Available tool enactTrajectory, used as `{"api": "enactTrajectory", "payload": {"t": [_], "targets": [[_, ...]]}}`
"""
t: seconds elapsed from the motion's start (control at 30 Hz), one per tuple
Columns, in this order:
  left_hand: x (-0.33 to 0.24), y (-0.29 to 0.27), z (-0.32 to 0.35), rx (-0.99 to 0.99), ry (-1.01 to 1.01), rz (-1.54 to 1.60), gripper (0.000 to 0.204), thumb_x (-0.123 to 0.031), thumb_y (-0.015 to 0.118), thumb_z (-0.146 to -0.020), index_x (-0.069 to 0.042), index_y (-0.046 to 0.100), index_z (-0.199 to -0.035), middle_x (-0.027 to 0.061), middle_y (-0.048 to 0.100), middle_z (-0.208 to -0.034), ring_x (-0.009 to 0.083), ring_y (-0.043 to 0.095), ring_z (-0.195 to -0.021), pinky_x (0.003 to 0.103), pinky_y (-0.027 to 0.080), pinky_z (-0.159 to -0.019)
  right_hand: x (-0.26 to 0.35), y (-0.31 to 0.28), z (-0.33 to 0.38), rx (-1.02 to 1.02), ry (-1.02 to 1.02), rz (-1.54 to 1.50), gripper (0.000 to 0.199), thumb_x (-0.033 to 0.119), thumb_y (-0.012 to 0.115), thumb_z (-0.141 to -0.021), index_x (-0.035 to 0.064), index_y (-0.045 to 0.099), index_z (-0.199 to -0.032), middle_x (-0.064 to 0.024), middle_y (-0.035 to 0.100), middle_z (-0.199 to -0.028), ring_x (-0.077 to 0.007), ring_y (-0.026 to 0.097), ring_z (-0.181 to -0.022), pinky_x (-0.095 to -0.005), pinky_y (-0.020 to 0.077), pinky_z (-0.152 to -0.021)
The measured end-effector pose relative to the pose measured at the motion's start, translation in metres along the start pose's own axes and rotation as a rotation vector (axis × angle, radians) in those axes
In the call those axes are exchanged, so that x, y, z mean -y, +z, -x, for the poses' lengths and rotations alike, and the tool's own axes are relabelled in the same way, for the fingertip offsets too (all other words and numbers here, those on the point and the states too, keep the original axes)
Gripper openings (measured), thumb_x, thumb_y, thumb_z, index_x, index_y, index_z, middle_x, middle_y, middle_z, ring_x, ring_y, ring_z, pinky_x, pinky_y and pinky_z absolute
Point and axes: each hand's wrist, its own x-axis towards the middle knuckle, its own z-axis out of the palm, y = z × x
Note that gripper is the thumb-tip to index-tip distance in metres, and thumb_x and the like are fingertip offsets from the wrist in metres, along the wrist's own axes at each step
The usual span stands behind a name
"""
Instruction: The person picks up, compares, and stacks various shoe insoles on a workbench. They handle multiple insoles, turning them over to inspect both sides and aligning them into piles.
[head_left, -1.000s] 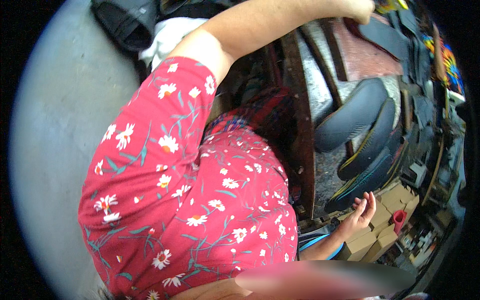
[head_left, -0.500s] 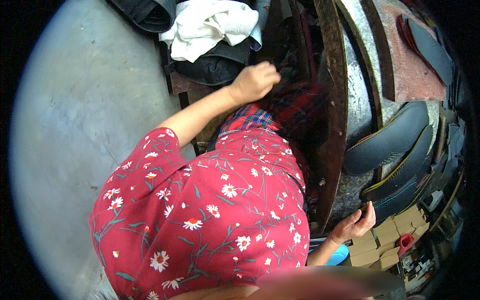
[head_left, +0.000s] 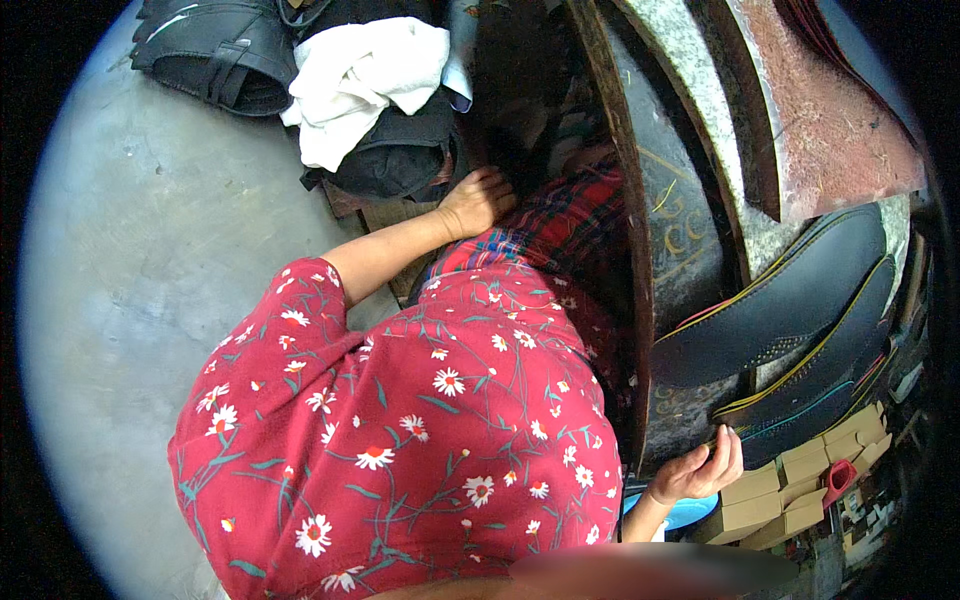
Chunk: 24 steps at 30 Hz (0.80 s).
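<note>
My left hand point(head_left: 478, 200) reaches forward from the red flowered sleeve point(head_left: 300, 300). It rests fingers-down on the plaid cloth point(head_left: 560, 235) over my lap, next to a black bag point(head_left: 400, 155), and holds nothing. My right hand point(head_left: 700, 470) is low on the right, its fingers curled onto the tip of the lowest of several dark shoe soles point(head_left: 800, 420). The soles are stacked leaning against a rusty metal workbench point(head_left: 690, 250).
A white cloth point(head_left: 360, 80) lies on the black bag, and another black bag point(head_left: 210, 50) sits at top left. Grey concrete floor point(head_left: 130, 300) fills the left. Small cardboard boxes point(head_left: 770, 500) and a red piece point(head_left: 838, 480) sit at lower right, with a blue object point(head_left: 690, 512) under my wrist.
My left hand has come down from high on the workbench to the plaid cloth by the black bag. My right hand's spread fingers have curled onto the sole's tip.
</note>
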Motion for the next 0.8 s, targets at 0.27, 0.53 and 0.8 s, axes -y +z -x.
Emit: {"api": "enactTrajectory", "payload": {"t": [0.27, 0.53, 0.8], "targets": [[0.001, 0.005, 0.010, -0.078, 0.001, -0.050, 0.030, -0.025, 0.055, -0.080, -0.014, 0.068, -0.104, 0.0046, 0.068, -0.106, 0.0254, 0.061, -0.106, 0.044, 0.037, -0.108, 0.001, -0.001, 0.001, 0.019, 0.001, -0.016, 0.040, 0.033, 0.044, -0.104, 0.0001, 0.066, -0.112, -0.0175, 0.064, -0.111, -0.0321, 0.059, -0.099, -0.0435, 0.0445, -0.087], [0.013, 0.025, 0.007, -0.074, 0.002, -0.039, 0.028, -0.024, 0.056, -0.081, -0.011, 0.068, -0.103, 0.0091, 0.068, -0.105, 0.0278, 0.060, -0.108, 0.046, 0.038, -0.106, 0.006, 0.011, -0.009, 0.028, 0.051, -0.071, 0.042, 0.037, 0.046, -0.103, 0.0031, 0.069, -0.113, -0.0150, 0.066, -0.113, -0.0324, 0.060, -0.103, -0.0445, 0.0442, -0.091], [0.028, 0.030, 0.013, 0.019, -0.043, -0.030, 0.023, -0.025, 0.063, -0.080, -0.009, 0.068, -0.096, 0.0113, 0.067, -0.096, 0.0308, 0.060, -0.101, 0.048, 0.038, -0.102, 0.005, 0.041, -0.037, -0.055, -0.001, -0.213, 0.032, 0.035, 0.063, -0.091, 0.0082, 0.071, -0.106, -0.0098, 0.068, -0.103, -0.0301, 0.064, -0.095, -0.0416, 0.0488, -0.087]]}}
